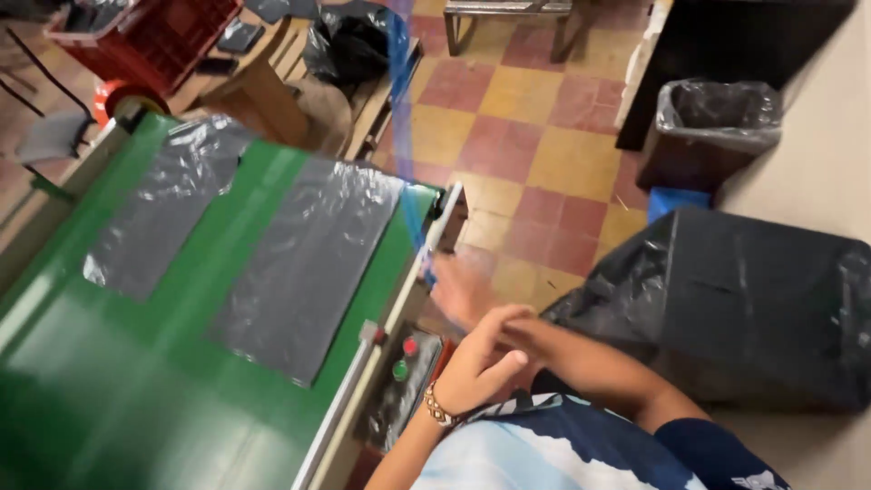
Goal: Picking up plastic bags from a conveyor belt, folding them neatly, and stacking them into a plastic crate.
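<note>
2 plastic sheets (308,263) side by side on the conveyor belt (118,399), bin (717,127) well right.

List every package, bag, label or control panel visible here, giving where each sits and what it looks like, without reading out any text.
Clear plastic bags: two flat, grey-sheened rectangles lying side by side on the green machine bed.
Control panel: dark plate on the machine's near side, one red and one green round button, beside the left hand.
Large black bag: bulky, glossy, on the right.
Lined bin: dark, upper right, grey liner.
Red crate: upper left.
</note>
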